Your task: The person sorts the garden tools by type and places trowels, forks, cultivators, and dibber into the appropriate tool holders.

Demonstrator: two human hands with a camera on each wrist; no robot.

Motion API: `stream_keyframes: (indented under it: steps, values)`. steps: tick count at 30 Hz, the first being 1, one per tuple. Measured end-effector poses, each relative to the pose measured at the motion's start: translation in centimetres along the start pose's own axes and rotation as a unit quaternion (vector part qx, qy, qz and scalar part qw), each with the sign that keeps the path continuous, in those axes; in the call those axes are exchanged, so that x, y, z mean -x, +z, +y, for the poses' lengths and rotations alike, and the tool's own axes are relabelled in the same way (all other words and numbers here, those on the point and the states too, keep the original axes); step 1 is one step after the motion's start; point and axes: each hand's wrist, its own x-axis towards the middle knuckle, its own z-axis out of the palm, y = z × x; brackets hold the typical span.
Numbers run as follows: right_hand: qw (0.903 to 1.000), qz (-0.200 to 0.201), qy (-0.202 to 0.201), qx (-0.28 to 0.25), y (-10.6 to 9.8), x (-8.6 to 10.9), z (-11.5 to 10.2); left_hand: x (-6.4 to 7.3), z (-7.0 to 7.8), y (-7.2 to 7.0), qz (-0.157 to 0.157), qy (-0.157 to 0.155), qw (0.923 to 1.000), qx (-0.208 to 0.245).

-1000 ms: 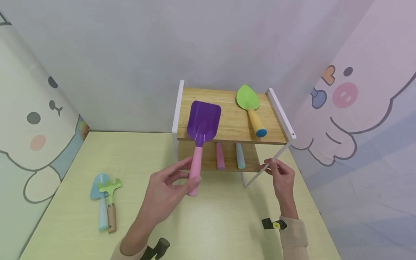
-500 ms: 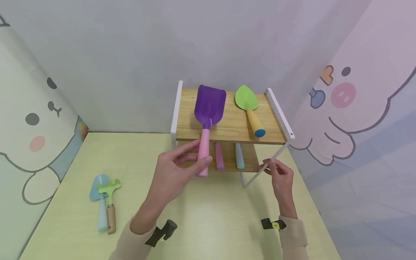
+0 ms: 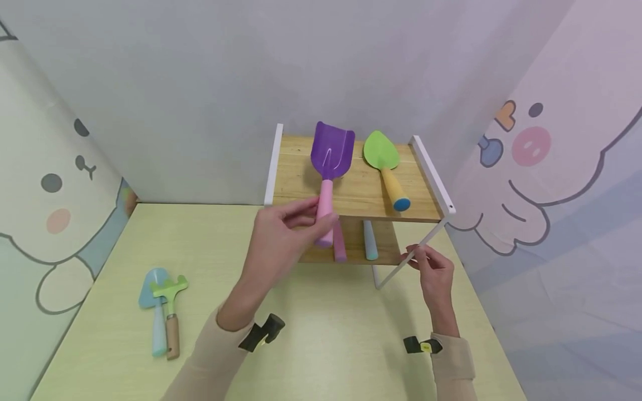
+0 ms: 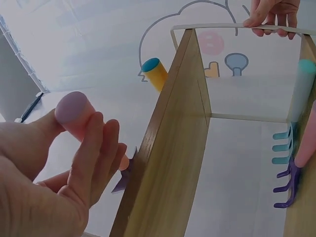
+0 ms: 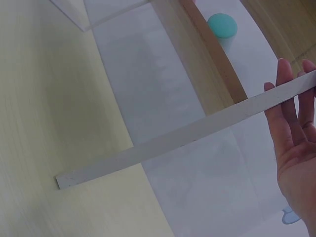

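My left hand [image 3: 278, 239] pinches the pink handle of a purple toy shovel [image 3: 333, 151] between thumb and fingers. The shovel is over the left half of a two-tier shelf's top board [image 3: 293, 178], blade toward the wall. In the left wrist view, the pink handle end [image 4: 72, 107] points at the camera. My right hand [image 3: 437, 274] grips the slanted white side leg [image 5: 197, 129] of the shelf. Right of the shovel lies a green trowel [image 3: 382, 151] with a yellow handle. On the lower board lie two small rakes, one purple [image 4: 292, 185], one teal [image 4: 286, 147].
On the table [image 3: 220, 245] at left, a blue trowel [image 3: 157, 328] lies beside a green rake [image 3: 172, 328] with a brown handle, their heads overlapping. White raised side rails [image 3: 433, 178] edge the top board. Printed cloth walls stand behind and on both sides.
My left hand has carried the shovel forward and to the right, farther over the top board, and its blade has tilted. My right hand has stayed on the shelf leg.
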Motion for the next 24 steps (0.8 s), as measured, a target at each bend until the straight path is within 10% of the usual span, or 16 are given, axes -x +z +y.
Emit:
stream_keyframes:
  steps: [24]
  values:
    - [0.9998, -0.006, -0.003, -0.02, 0.1, 0.0, -0.1, -4.2, 1.5, 1.9, 0.0, 0.001, 0.9972, -0.075]
